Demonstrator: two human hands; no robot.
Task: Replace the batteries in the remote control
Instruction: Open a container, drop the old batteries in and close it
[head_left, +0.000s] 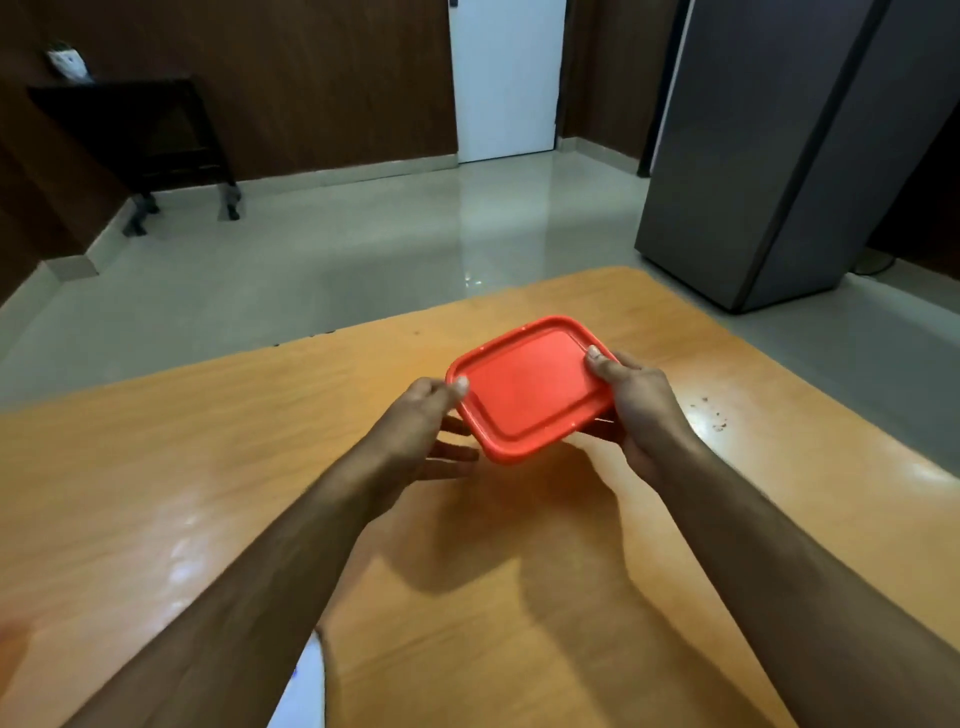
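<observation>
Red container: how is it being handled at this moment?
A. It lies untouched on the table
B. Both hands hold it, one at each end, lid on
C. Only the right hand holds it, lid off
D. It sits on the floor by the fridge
B. The red container is held over the table with its lid on: the left hand grips one end and the right hand the other, each with a thumb on the lid.

I see a dim room with soft overhead light. Glare streaks the glossy orange-brown wooden table (156, 467) and the polished pale tiled floor (363, 234). My forearms cast broad soft shadows. Edges bow outward from the wide lens; detail looks slightly smeared.
</observation>
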